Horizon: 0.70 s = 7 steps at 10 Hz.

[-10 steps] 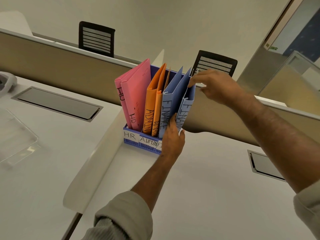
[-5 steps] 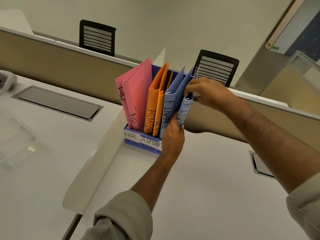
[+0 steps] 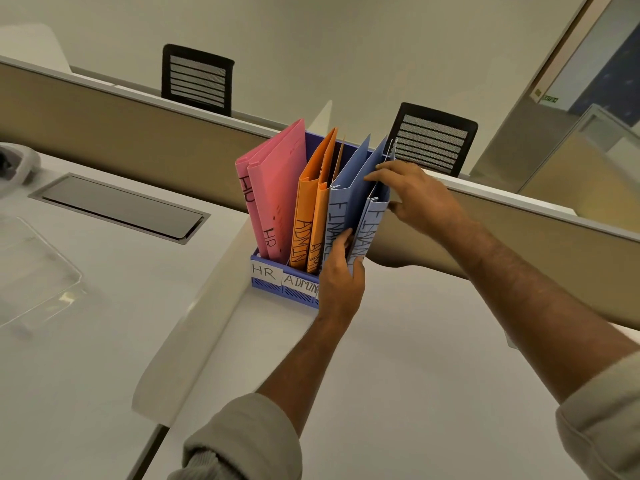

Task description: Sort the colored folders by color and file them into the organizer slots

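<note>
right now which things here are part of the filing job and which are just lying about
Part of the job:
- blue organizer, slots labelled HR and ADMIN
- pink folders
- orange folders
- blue folders
- left hand and right hand, both on the blue folders

Just lying about:
- clear plastic tray
- desk cable hatch
- two black chairs

Both forearms reach forward and up, bare below rolled pale sleeves. The left hand (image 3: 341, 271) is upright, back toward the camera, its fingers (image 3: 341, 242) curled round the lower spine of the rightmost blue folder (image 3: 372, 223). The right hand (image 3: 420, 199) comes in from the right, thumb and fingers pinching the same folder's upper edge, wrist slightly bent.
</note>
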Tool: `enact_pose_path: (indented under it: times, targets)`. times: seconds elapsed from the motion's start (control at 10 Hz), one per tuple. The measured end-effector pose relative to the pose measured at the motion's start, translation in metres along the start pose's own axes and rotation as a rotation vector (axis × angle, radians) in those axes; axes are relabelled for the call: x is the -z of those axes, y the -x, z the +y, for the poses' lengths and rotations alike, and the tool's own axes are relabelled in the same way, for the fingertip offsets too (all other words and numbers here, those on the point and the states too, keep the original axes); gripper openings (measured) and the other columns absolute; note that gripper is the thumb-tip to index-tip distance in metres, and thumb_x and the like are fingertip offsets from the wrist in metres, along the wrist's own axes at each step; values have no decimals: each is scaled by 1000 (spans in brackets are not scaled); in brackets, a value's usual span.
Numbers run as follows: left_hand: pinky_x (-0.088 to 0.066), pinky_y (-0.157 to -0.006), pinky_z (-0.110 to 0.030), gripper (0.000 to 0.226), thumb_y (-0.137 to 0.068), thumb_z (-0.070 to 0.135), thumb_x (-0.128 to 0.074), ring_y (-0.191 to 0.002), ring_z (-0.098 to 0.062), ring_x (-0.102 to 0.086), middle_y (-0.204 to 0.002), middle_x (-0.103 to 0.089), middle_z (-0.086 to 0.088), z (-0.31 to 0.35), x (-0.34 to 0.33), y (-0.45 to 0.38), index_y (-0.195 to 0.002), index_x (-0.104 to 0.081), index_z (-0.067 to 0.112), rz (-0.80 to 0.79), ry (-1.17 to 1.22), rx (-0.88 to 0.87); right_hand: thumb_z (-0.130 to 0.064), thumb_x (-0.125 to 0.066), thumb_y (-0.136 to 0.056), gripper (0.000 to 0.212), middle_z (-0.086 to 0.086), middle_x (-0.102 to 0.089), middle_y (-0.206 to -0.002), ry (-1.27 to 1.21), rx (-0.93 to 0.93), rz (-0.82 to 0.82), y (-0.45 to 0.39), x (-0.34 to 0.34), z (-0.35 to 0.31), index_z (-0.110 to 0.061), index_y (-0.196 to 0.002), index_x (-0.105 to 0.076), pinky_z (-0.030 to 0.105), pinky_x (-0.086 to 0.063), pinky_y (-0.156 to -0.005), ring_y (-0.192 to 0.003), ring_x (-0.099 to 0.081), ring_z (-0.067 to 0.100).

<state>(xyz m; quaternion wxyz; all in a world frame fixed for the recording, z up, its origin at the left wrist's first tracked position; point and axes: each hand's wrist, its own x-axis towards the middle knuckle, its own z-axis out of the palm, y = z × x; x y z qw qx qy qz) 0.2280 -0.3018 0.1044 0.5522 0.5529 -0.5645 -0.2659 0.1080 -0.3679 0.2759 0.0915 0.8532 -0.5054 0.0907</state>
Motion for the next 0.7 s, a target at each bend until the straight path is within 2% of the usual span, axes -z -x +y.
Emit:
enact_pose_path:
  times: [0.1,0.2,0.3,0.6,0.7]
  targets:
    - [-49,-106,-41,51,-98,27,-46,-133,-17,-50,-145,-52,-3,5,5,3,-148,-37,21,0,25,0,-6,-75,-84,76,7,-38,-154,-45,-114,39,4,-8,-7,-27,-147,-41,43,-47,-104,-140,-39,31]
    - [-49,-106,-37,53,-96,30,-45,-133,-17,-49,-145,-52,-3,11,10,4,-148,-36,22,5,16,-13,0,-72,-83,81,6,-36,-154,-118,-207,77,5,-12,-17,-29,-150,-35,44,-46,-105,-140,-38,31]
    - [-49,-107,-39,54,-97,25,-48,-135,-16,-48,-147,-50,-2,16,18,5,-149,-34,24,-21,18,-22,6,-65,-84,82,7,-36,-153,-220,-262,103,9,-12,-26,-28,-152,-34,43,-50,-103,-137,-42,30]
    - [-50,-106,-43,55,-98,20,-51,-136,-15,-47,-149,-48,0,31,42,15,-149,-32,24,-37,32,-86,3,-65,-87,100,6,-18,-163,-309,-322,54,42,-11,-51,-32,-159,-4,49,-55,-96,-137,-43,31]
    - [-51,-104,-41,54,-99,19,-52,-135,-15,-47,-148,-48,0,36,48,18,-149,-32,23,-38,15,-91,-9,-68,-88,98,8,-22,-163,-305,-374,88,51,-13,-56,-30,-158,-4,53,-50,-102,-140,-41,35]
